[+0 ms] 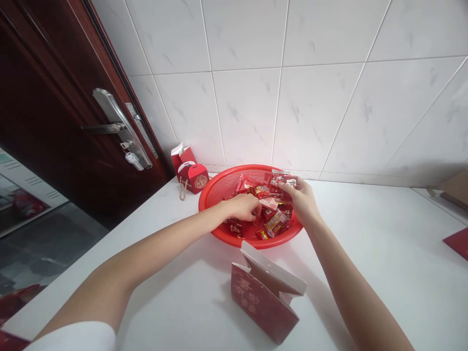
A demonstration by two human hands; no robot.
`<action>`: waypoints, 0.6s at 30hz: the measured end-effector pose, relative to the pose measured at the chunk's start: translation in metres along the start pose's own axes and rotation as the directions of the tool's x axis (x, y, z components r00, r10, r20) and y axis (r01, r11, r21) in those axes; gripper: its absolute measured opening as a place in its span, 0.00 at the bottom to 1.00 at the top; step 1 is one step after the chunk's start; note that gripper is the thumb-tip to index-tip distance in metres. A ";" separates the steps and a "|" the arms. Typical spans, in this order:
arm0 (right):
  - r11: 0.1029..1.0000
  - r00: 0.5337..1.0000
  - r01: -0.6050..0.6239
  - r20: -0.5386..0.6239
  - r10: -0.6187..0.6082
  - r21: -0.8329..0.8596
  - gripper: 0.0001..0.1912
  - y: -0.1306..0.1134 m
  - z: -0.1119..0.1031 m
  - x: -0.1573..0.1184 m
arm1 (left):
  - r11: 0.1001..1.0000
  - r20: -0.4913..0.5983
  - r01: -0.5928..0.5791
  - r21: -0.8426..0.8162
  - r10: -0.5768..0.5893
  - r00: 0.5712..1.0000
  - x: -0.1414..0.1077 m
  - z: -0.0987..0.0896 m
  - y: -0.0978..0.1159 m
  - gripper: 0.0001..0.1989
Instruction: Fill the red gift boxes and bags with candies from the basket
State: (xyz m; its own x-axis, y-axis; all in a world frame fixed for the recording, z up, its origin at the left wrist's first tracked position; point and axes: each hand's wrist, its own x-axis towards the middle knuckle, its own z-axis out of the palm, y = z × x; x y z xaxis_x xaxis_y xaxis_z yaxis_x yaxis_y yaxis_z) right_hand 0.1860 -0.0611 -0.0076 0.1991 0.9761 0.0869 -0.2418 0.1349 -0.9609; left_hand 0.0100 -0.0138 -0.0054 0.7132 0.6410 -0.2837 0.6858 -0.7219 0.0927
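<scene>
A red plastic basket (219,187) with perforated sides stands against the tiled wall, holding several wrapped snacks and candies, among them a brown-and-clear packet (275,223). My left hand (245,207) reaches down inside it with curled fingers; what they hold, if anything, is hidden. Above the basket's right side, my right hand (302,200) grips a red-and-white snack packet (283,179) between thumb and fingers. In front of the basket a dark red paper gift box (261,302) stands with its top open. Its inside is only partly visible.
Small red gift boxes (193,176), one with a rope handle, sit at the back left of the white table (175,287). A dark wooden door (54,97) with a metal handle is to the left. At the right lie a red item (457,243) and a cardboard box (455,190).
</scene>
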 end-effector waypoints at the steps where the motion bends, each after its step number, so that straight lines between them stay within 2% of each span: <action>1: 1.000 1.000 -0.005 -0.002 0.005 0.000 0.14 0.000 0.000 0.000 | 0.999 0.009 -0.046 -0.018 0.046 0.999 -0.001 0.001 0.000 0.11; 3: 1.000 1.000 -0.010 0.001 0.010 -0.004 0.14 0.000 0.000 -0.001 | 0.978 0.049 -0.192 -0.084 0.197 0.979 -0.002 0.004 0.003 0.18; 5: 1.000 1.000 -0.013 0.006 0.013 -0.010 0.15 0.000 0.000 -0.001 | 0.939 0.100 -0.321 -0.126 0.334 0.937 -0.001 0.009 0.010 0.24; 7: 1.000 1.000 -0.014 0.012 0.014 -0.013 0.16 0.001 0.000 0.000 | 0.922 0.143 -0.371 -0.109 0.384 0.912 0.002 0.014 0.015 0.23; 10: 1.000 1.000 -0.005 0.013 0.005 -0.011 0.16 0.002 -0.001 0.001 | 0.946 0.145 -0.325 -0.009 0.322 0.935 0.006 0.017 0.016 0.17; 13: 1.000 1.000 0.004 0.017 -0.004 -0.008 0.16 0.003 -0.001 0.002 | 0.971 0.101 -0.233 0.059 0.226 0.969 0.006 0.014 0.008 0.12; 18: 1.000 1.000 0.007 0.026 -0.007 -0.013 0.17 0.003 -0.001 0.002 | 0.997 0.008 -0.063 -0.043 0.063 0.998 0.001 0.005 -0.003 0.07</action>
State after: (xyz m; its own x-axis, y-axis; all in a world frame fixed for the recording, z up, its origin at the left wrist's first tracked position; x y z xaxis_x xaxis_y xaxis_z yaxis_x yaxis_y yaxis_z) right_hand 0.1867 -0.0586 -0.0104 0.1762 0.9793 0.1000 -0.2280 0.1395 -0.9636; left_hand 0.0086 -0.0125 -0.0110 0.7541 0.5920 -0.2846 0.6451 -0.7489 0.1516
